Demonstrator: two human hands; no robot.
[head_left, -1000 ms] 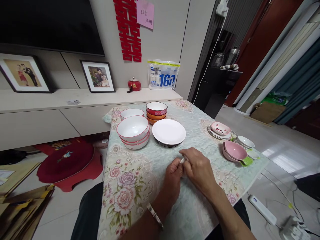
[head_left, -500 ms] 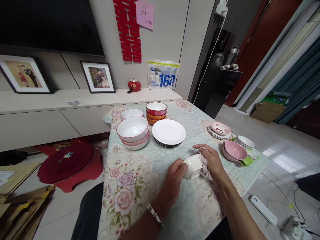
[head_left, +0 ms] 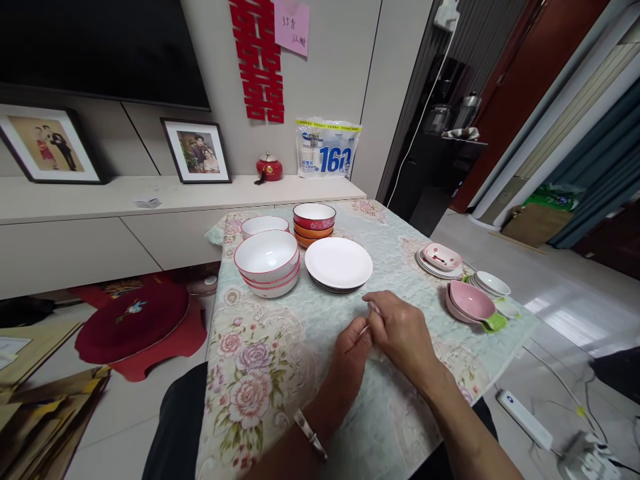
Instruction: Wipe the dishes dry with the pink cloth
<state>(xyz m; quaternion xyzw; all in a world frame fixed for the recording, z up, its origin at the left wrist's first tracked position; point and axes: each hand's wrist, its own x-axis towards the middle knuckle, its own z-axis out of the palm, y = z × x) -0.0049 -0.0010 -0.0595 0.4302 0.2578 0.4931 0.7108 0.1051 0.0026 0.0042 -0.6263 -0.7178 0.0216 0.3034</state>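
Observation:
My left hand (head_left: 351, 353) is closed on the small white bowl (head_left: 365, 330), of which only a thin sliver of rim shows. My right hand (head_left: 403, 327) lies across the bowl, its fingers curled around a pale pink cloth (head_left: 374, 307) that is nearly all hidden. The two hands meet above the flowered tablecloth (head_left: 260, 393). Just beyond them is a stack of plates (head_left: 339, 262) with a white one on top. To its left stand stacked white bowls with red rims (head_left: 267, 257).
Red and orange bowls (head_left: 314, 217) are stacked behind the plates. On the right lie pink bowls with green handles (head_left: 472, 300), small white bowls (head_left: 493, 283) and a pink patterned dish (head_left: 443, 256) on plates. A red stool (head_left: 137, 327) stands left of the table; a power strip (head_left: 525, 419) is on the floor.
My right hand has moved left with the cloth, over the bowl and up against my left hand. The bowl, plainly visible before, is now almost wholly covered.

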